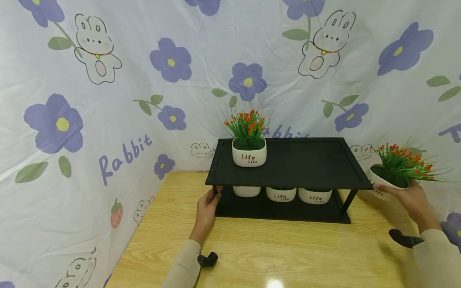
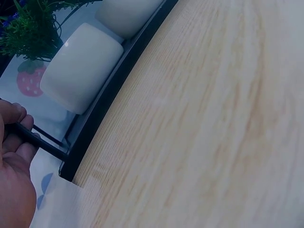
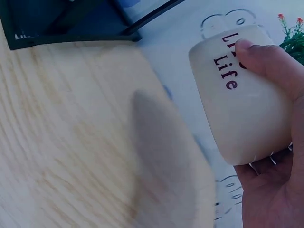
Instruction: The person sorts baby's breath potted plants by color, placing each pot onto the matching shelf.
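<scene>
My right hand [image 1: 410,198] cups a tilted white pot [image 1: 379,185] right of the black rack [image 1: 288,162]; my left hand [image 1: 208,206] grips its front-left leg [image 2: 35,138]. One potted plant [image 1: 249,150] above, three pots [image 1: 281,194] below. Wooden table [image 1: 270,248], rabbit-print cloth [image 1: 108,100] behind.

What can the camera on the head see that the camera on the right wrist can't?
Only the head view shows the left hand gripping the black shelf's front leg, the pot on top and three pots underneath. Only the right wrist view shows the thumb up close, lying over the word Life. Both show the right hand holding the white pot of orange flowers, plus the wooden table.
</scene>
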`<state>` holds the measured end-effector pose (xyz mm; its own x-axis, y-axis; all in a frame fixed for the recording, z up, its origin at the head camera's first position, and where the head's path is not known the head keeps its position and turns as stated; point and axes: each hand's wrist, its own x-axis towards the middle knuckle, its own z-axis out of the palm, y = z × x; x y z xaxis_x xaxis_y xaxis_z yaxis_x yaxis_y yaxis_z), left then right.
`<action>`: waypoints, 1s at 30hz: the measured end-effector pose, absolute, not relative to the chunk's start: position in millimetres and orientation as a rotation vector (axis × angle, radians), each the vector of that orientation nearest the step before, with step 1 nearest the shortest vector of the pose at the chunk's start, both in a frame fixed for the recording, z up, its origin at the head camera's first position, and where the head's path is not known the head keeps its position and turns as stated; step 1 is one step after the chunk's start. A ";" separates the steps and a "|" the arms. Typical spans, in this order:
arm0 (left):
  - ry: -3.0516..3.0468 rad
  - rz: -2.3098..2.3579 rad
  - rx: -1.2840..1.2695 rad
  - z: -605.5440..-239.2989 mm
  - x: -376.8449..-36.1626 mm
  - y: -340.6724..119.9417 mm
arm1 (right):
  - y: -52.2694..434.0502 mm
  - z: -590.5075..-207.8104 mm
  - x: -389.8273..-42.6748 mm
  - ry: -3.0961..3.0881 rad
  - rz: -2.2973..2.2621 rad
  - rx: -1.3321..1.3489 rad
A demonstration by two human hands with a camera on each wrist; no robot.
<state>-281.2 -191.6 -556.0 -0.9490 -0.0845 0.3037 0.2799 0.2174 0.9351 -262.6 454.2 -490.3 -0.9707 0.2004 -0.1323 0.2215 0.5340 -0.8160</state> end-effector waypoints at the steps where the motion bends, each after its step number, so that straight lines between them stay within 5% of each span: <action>1: -2.206 -1.793 -0.183 -555.7 -281.2 -191.3 | 454.8 -486.3 -261.2 2.744 -1.432 0.380; 30: -2.215 -1.796 -0.162 -555.3 -283.4 -191.4 | 442.7 -418.7 -255.1 3.037 -1.391 0.277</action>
<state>-283.4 -191.4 -555.3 -0.9532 -0.0907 0.2885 0.2635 0.2187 0.9395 -255.1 442.7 -418.7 -0.9645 0.2347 0.1211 0.0615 0.6457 -0.7611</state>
